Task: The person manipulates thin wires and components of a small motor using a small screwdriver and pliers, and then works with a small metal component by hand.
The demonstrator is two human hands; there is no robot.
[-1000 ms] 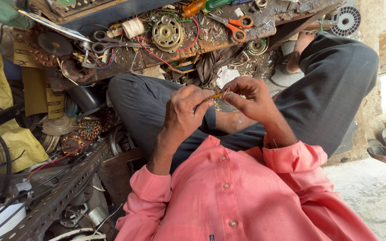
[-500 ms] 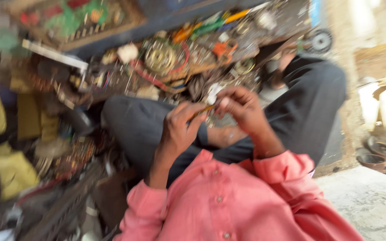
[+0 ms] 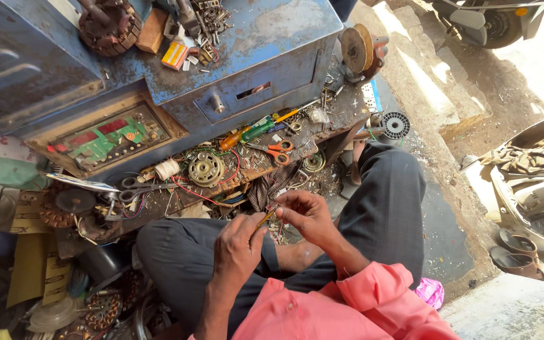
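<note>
**2 hands pinch a thin yellow wire above the lap**

Just below the middle of the frame, the left hand (image 3: 237,242) and the right hand (image 3: 306,214) meet over the person's crossed legs in dark grey trousers (image 3: 385,208). Between them runs a thin yellow-orange wire (image 3: 264,218), tilted from lower left to upper right. The fingers of the left hand are together, clamped on the wire's lower end; the fingers of the right hand are pinched on its upper end, where a few fine red strands show. The hands are close but do not touch each other. Pink shirt sleeves (image 3: 373,296) fill the bottom centre of the frame.

Just above the hands lies a low, dirty wooden worktop (image 3: 253,165) crowded with parts. On it, near the centre, sits a round brass-coloured metal disc with holes (image 3: 206,169), with a spool of white thread (image 3: 168,169) just to its left. Orange-handled scissors (image 3: 278,151) lie to the right of the disc, and a green-and-orange screwdriver (image 3: 253,131) lies just above them. Black-handled scissors (image 3: 136,187) rest at the left end.

A worn blue metal cabinet (image 3: 259,56) fills the upper left and centre, with a green circuit board with red displays (image 3: 111,135) set in a frame below it. A grey round fan wheel (image 3: 396,124) lies right of the worktop.
</note>
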